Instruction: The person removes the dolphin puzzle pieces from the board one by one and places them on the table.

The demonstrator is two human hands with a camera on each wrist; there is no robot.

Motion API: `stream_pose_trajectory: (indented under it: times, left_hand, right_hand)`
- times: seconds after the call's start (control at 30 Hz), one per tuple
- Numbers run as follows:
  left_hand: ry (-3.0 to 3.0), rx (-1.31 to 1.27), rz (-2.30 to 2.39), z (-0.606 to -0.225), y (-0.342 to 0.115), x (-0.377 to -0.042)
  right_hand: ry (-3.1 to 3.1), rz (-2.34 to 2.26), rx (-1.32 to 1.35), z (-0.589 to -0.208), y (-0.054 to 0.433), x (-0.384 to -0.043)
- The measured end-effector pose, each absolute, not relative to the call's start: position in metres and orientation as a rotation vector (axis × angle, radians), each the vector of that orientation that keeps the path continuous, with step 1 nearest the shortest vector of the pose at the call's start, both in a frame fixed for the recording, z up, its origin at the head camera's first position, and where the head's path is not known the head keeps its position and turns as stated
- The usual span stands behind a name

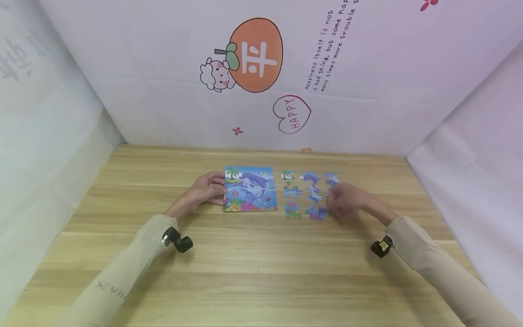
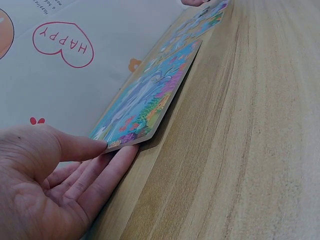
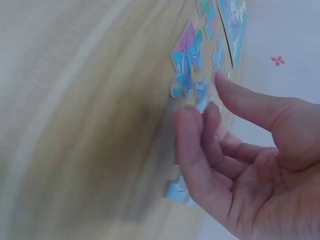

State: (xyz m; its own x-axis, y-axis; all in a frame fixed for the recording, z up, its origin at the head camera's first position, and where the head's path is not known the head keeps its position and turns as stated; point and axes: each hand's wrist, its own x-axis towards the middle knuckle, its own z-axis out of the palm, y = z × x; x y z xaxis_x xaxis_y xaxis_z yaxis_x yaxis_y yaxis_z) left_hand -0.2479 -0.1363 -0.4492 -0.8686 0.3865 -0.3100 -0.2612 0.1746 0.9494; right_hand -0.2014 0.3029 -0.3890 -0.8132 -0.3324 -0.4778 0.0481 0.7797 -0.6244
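My left hand [image 1: 205,188] pinches the left edge of a dolphin picture board [image 1: 251,188]. In the left wrist view the thumb of the left hand [image 2: 55,185] lies on top of the board [image 2: 150,97] and fingers are under its edge, with a shadow beneath. To its right, loose jigsaw pieces [image 1: 292,191] with the same sea picture lie spaced in rows. My right hand [image 1: 346,200], blurred, is over the right column. The right wrist view shows the right hand [image 3: 245,160] loosely curved, thumb apart, nothing visible in its grasp; a blue piece [image 3: 177,192] lies beyond its fingers.
Everything lies on a wood-grain table [image 1: 261,268]. A white printed backdrop [image 1: 163,104] rises from its far edge, with white side walls [image 1: 482,136] left and right. A small black camera [image 1: 177,240] sits on each wrist.
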Motion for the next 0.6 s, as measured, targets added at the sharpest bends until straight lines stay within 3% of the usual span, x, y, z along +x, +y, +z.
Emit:
stream_pose_trajectory:
  times: [0.23,0.6]
  left_hand:
    - [1.969,0.121,1.751,-0.449,-0.137,-0.247]
    - [1.976,0.116,1.742,-0.452,-0.136,-0.249]
  right_hand:
    - [2.443,-0.874,-0.408,-0.381,0.277,-0.207]
    - [2.556,-0.876,-0.719,-0.399,0.211,-0.223]
